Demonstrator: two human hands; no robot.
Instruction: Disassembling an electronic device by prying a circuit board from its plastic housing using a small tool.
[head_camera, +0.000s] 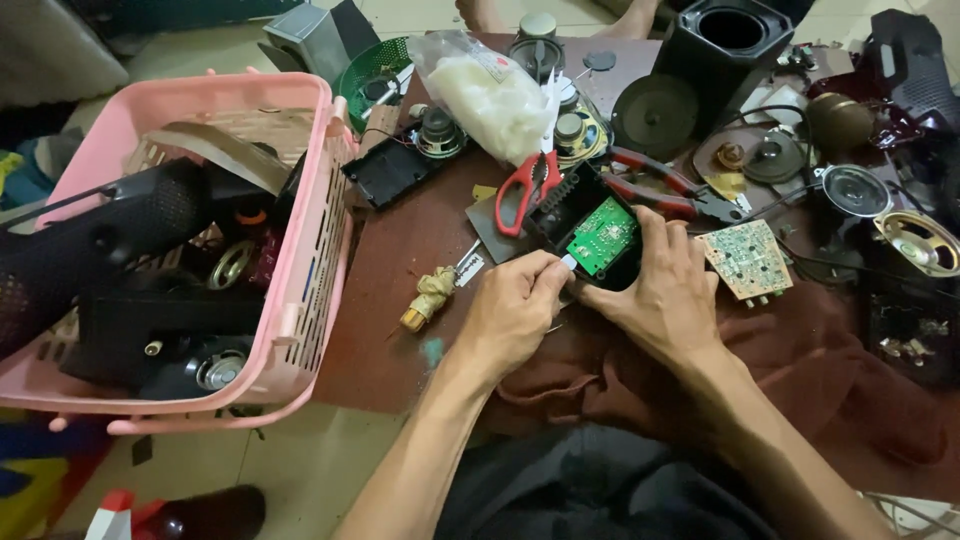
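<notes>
Fingertips (556, 265) against green circuit board (603, 235)

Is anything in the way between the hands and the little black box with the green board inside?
Nothing visible is. The left hand and the right hand are both already on the open black box, with fingertips right at the edge of the green board.

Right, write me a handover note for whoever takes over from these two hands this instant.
Left hand: fingertips pinch a small white piece at the edge of the green circuit board.
Right hand: grips and steadies the open black casing holding that board.
Nearby: red-handled scissors and red pliers lie behind the casing; a loose beige circuit board lies to the right; the pink basket of parts sits at left.
Done: casing opened, board exposed.
Left: board is still seated inside.
</notes>
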